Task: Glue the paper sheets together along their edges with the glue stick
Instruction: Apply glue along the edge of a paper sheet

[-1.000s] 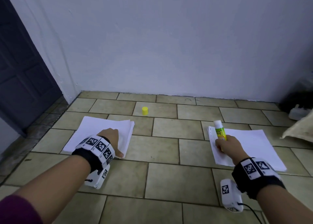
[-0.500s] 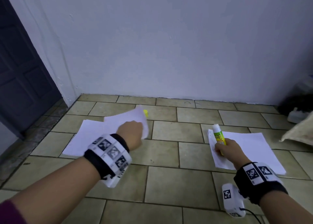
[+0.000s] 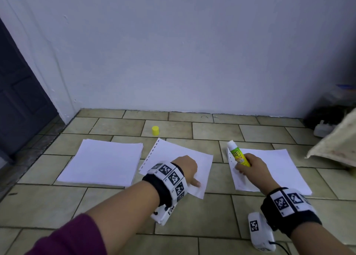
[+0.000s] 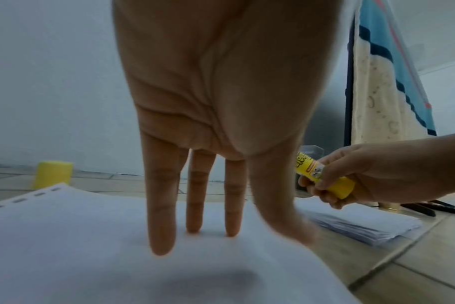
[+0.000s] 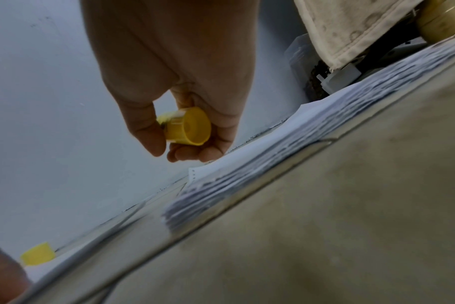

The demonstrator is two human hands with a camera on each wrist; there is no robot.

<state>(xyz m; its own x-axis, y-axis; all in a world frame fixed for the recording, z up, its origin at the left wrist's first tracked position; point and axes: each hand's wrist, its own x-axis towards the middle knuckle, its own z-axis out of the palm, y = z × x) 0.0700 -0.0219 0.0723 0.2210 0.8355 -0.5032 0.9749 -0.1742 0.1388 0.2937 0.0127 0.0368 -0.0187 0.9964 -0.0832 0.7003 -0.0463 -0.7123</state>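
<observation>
A single white sheet [image 3: 173,154] with punched holes along its left edge lies on the tiled floor between two paper stacks. My left hand [image 3: 185,168] rests on it with straight fingers [image 4: 161,236] pressing down. My right hand [image 3: 250,166] grips the uncapped yellow-green glue stick [image 3: 238,155] above the left edge of the right paper stack [image 3: 279,170]. In the right wrist view the glue stick [image 5: 187,127] shows its yellow base between my curled fingers. The yellow cap [image 3: 155,130] stands on the floor behind the sheet.
A thicker white paper stack [image 3: 102,160] lies at the left. A wall runs along the back and a dark door [image 3: 21,100] stands at far left. A cloth [image 3: 339,145] and dark clutter [image 3: 325,119] fill the right corner.
My left hand lifted one sheet off the left stack, carried it rightwards and laid it flat on the floor in the middle. The right hand stayed over the right stack with the glue stick.
</observation>
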